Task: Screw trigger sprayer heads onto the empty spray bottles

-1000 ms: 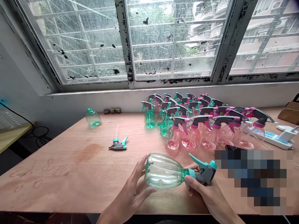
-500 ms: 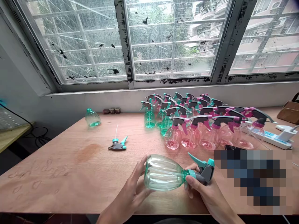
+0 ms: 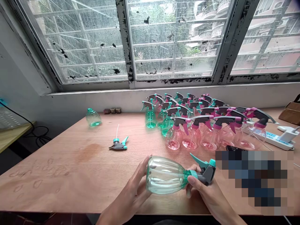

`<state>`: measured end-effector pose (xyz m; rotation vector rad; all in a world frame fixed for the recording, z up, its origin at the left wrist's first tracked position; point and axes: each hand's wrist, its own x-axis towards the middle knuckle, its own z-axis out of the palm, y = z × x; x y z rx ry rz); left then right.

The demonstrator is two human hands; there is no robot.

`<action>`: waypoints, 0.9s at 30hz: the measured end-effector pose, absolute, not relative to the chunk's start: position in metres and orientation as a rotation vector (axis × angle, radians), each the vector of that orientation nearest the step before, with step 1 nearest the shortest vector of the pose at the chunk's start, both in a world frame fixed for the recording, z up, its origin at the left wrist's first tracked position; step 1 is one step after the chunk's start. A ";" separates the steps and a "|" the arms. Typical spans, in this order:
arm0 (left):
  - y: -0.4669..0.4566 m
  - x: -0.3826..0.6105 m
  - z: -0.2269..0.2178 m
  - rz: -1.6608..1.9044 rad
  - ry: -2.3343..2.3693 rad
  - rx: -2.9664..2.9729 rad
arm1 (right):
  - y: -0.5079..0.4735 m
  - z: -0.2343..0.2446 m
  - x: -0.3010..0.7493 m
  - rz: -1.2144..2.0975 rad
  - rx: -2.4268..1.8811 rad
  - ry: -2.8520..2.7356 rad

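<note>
A clear green spray bottle (image 3: 166, 175) lies sideways in the air above the table's front edge, its grey and teal spray head pointing right. Around its base at the left curls my left hand (image 3: 134, 187), some fingers hidden behind it. My right hand (image 3: 203, 189) grips the teal collar at the neck, thumb in front and fingers behind. Further back on the table, a loose spray head (image 3: 118, 145) lies with its thin tube pointing up. An open green bottle without a spray head (image 3: 93, 118) stands near the table's far left edge.
Several assembled pink and green spray bottles (image 3: 191, 137) stand in rows at the back right. Beside them lie a white power strip (image 3: 273, 137) and a dark phone (image 3: 235, 148). Small dark boxes (image 3: 112, 110) sit by the wall; a brown bag (image 3: 290, 111) is far right.
The bottle and both hands stay almost in place, with a very slight shift to the right. The grip of each hand looks the same.
</note>
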<state>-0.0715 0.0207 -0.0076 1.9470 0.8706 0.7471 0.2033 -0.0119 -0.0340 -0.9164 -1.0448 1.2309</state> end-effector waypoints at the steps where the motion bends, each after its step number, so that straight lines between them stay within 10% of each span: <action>1: 0.021 -0.071 -0.010 0.747 0.868 1.917 | -0.012 -0.034 0.203 1.232 -0.913 -1.046; 27: 0.018 -0.076 -0.016 0.780 0.837 1.803 | -0.014 -0.032 0.202 1.280 -0.910 -1.065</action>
